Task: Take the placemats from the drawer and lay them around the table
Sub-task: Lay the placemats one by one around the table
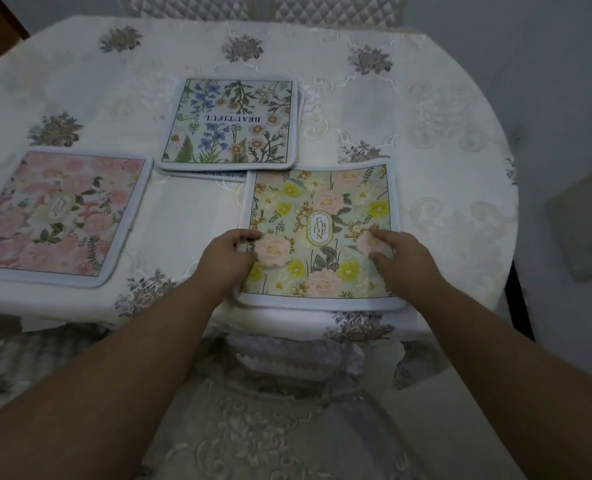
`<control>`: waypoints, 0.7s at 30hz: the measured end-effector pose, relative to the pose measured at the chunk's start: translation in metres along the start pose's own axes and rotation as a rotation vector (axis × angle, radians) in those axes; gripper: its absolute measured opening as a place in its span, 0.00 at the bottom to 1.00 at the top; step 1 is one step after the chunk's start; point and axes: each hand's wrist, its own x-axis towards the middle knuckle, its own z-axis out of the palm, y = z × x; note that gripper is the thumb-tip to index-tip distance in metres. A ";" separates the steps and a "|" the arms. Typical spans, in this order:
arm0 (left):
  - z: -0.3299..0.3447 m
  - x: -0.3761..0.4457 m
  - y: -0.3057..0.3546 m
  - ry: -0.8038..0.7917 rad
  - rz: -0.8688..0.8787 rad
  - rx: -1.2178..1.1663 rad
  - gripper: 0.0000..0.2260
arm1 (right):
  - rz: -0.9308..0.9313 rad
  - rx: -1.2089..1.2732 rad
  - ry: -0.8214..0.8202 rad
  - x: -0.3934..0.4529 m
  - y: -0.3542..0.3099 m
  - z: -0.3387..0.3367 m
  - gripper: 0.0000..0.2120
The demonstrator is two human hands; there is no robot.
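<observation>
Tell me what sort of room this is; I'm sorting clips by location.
Likely a home dining room: a round table under an embroidered tablecloth, quilted chair backs behind it, and floral placemats being laid out.

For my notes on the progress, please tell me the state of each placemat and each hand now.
Garden placemat: flat at near table edge, under both hands.
Pink placemat: lying flat, untouched.
Beautiful placemat: lying on another mat, untouched.
Left hand: fingers curled on the mat.
Right hand: fingers curled on the mat.
</observation>
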 end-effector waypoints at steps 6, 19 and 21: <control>0.009 0.005 -0.030 0.062 0.267 0.431 0.13 | -0.027 -0.015 0.041 -0.007 0.030 0.014 0.24; 0.017 0.002 -0.052 0.122 0.442 0.695 0.18 | -0.063 -0.029 0.199 -0.020 0.044 0.018 0.23; 0.017 0.001 -0.053 0.135 0.464 0.721 0.19 | -0.060 -0.031 0.204 -0.020 0.044 0.018 0.23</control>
